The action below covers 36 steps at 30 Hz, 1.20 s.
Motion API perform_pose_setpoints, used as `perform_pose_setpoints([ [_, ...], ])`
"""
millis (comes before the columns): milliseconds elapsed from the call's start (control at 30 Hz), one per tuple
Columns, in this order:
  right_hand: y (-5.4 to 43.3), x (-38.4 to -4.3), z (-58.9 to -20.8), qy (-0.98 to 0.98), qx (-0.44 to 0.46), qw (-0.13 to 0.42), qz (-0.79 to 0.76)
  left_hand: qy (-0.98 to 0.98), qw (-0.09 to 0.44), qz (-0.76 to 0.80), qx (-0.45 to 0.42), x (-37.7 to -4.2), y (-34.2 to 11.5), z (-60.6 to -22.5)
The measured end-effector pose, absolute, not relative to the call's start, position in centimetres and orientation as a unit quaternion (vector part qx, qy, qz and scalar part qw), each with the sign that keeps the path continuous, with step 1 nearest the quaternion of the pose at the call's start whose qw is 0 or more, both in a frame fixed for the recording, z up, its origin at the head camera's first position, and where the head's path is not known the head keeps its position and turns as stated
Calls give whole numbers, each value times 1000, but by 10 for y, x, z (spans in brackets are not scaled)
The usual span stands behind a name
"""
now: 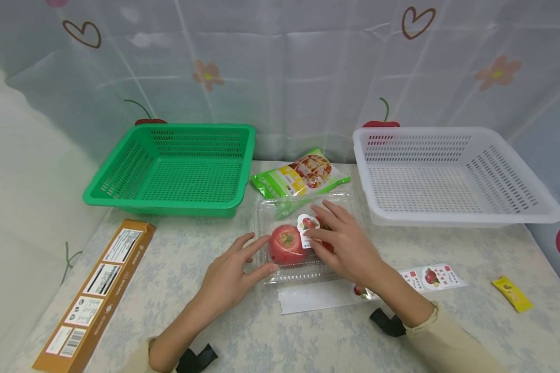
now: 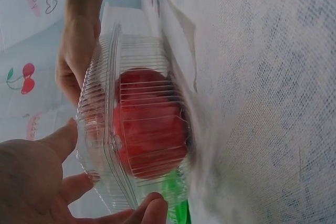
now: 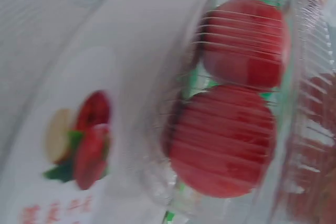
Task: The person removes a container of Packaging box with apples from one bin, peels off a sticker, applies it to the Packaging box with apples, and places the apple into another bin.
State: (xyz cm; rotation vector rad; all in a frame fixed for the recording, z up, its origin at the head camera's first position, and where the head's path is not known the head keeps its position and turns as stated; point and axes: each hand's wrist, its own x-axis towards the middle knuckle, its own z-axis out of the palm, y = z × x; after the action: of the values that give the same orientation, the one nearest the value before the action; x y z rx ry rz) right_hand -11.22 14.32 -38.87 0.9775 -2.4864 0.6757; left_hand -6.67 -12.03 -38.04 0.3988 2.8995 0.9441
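Two red apples [image 1: 287,244] lie inside a clear plastic clamshell box [image 1: 270,277] with its lid over them. On the lid is a white sticker [image 1: 306,243] printed with red fruit. My right hand [image 1: 347,243] is above the lid, its index finger and thumb touching the sticker and the other fingers extended. At the box's left side, my left hand [image 1: 231,274] has its fingers spread, with fingertips right at the rim. In the left wrist view, the box [image 2: 113,103] stands between both hands. A strip of fruit stickers [image 1: 441,277] runs partly under my right forearm.
A green basket [image 1: 168,207] stands at the back left, a white basket [image 1: 448,220] at the back right. Behind the box lies a green food packet [image 1: 303,176]. A long brown carton [image 1: 95,295] is at the left, a small yellow packet [image 1: 512,293] at the right.
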Motion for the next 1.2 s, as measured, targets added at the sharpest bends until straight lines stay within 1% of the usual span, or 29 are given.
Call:
perform_pose_setpoints([
  [100,142,-111,-384,-915,329,120,201,942,36,307,128,-67,-121,-381],
  [167,140,-111,-383,-932,308,84,174,942,36,309,128,-67,-121,-381],
  [267,137,-110,-383,-946,280,64,151,941,34,312,130,-67,-121,-381],
  [433,138,-108,-385,-955,251,76,136,939,37,312,137,-68,-118,-382],
  [500,138,-108,-387,-955,248,96,133,939,39,312,137,-68,-118,-382],
  [700,134,-110,-391,-934,256,191,158,942,33,309,127,-67,-119,-381],
  [767,134,-111,-391,-928,258,204,172,941,32,312,125,-67,-120,-381],
  [833,135,-110,-390,-926,257,201,191,940,33,316,127,-67,-120,-381],
  [933,138,-110,-385,-925,260,163,225,938,32,320,130,-68,-121,-381],
  [1100,145,-114,-376,-922,278,68,260,937,35,324,126,-68,-121,-382],
  [1200,146,-115,-374,-921,284,42,264,936,38,326,124,-68,-121,-382],
])
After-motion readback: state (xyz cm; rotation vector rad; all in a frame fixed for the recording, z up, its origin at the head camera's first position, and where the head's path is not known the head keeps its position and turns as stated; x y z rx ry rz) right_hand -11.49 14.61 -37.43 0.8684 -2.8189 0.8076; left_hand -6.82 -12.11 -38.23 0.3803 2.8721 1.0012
